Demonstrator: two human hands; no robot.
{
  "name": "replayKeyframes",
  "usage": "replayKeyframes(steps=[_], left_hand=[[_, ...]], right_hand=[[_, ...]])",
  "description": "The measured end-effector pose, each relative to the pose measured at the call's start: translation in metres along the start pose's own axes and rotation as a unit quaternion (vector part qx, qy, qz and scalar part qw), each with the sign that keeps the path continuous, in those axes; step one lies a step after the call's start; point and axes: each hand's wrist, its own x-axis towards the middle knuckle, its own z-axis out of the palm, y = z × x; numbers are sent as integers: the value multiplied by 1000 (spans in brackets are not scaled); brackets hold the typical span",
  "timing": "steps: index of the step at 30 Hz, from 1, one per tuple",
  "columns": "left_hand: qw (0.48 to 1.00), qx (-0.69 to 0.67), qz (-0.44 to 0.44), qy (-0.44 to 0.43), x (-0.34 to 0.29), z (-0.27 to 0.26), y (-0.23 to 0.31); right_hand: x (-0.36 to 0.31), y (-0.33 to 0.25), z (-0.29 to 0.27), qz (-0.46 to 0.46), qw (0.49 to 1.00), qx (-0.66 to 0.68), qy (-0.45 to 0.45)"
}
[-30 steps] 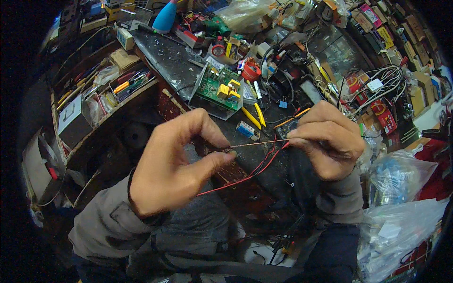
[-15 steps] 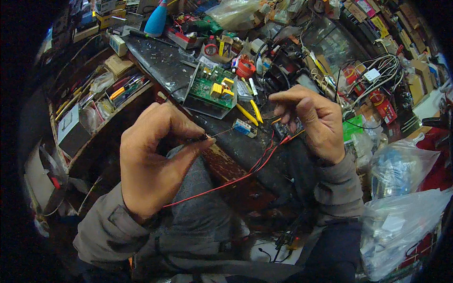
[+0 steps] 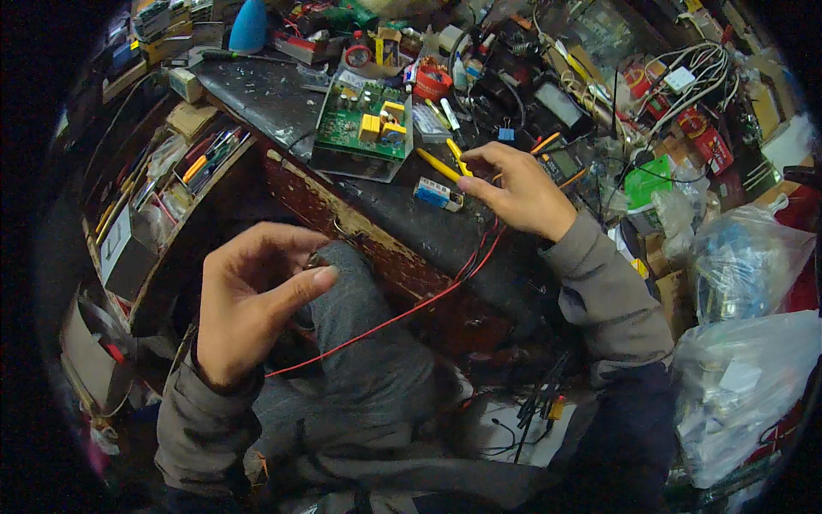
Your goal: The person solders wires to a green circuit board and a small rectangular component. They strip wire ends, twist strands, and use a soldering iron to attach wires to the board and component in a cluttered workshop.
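Observation:
My left hand (image 3: 257, 295) is held over my grey-clad leg, thumb and fingers curled in a pinch. A small dark thing shows between the fingertips, too little seen to name. My right hand (image 3: 522, 193) is over the bench, with thumb and forefinger at the handle ends of yellow-handled pliers (image 3: 438, 164); the other fingers are folded out of sight. Beside the pliers lies a small blue-and-white box (image 3: 438, 194). A green circuit board (image 3: 364, 124) with yellow components sits in a metal tray at its left. A red test lead (image 3: 385, 324) runs beneath my right hand toward my lap.
A multimeter (image 3: 565, 163) lies just beyond my right hand. Behind are a red round container (image 3: 432, 79), a blue bottle (image 3: 248, 27) and tangled white cables (image 3: 698, 77). An open drawer of tools (image 3: 197, 167) stands at left; plastic bags (image 3: 745, 394) fill the right side.
My right hand has come left and down to the pliers' handles. My left hand has drawn back toward my lap, and the thin wire at its fingertips is out of sight. The view has shifted.

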Motion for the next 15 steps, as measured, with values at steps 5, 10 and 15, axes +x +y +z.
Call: replayKeyframes(steps=[5, 10, 15], left_hand=[[998, 11, -50, -25, 9, -2, -23], [994, -3, -104, -43, 29, 3, -37], [995, 18, -70, -62, 51, 7, -38]], right_hand=[[4, 13, 20, -38, 998, -46, -36], [11, 24, 44, -54, 996, -21, -63], [22, 18, 49, -55, 998, 7, -43]])
